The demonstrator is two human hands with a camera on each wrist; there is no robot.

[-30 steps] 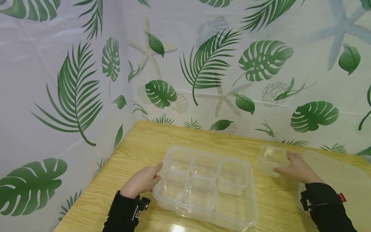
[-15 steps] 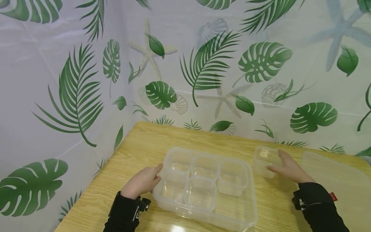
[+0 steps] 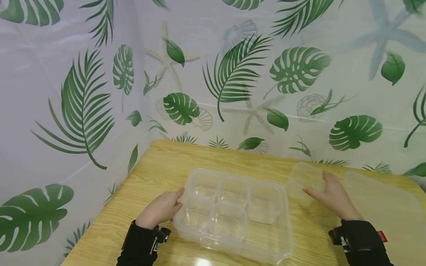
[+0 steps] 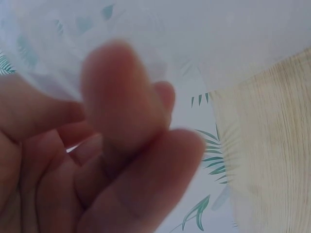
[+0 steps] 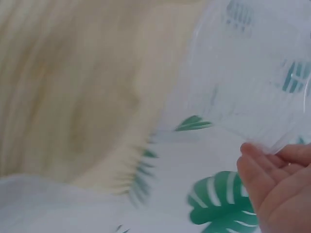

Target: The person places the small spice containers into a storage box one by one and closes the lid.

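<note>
A large clear plastic box [image 3: 266, 255] sits on the table in the head view, with several small clear containers [image 3: 229, 221] standing inside it. At its left wall, my left hand [image 3: 161, 207] grips the edge with thumb and fingers. The left wrist view shows the fingers [image 4: 146, 179] close up, bent against the cloudy plastic. To the right of the box, my right hand [image 3: 336, 194] pinches another small clear container [image 3: 304, 179] by its right side. In the right wrist view that container [image 5: 248, 73] appears held at the fingertips [image 5: 250, 150], off the table.
A flat translucent lid [image 3: 382, 207] lies on the wooden table [image 3: 179, 155] at the right. A leaf-printed curtain [image 3: 199, 74] rises behind the table and along its left side. Inside the box, the front right part shows bare floor [image 3: 266, 236].
My right hand has moved left with the small container, from beside the lid toward the box. The container now looks raised and tilted. My left hand keeps its hold on the box.
</note>
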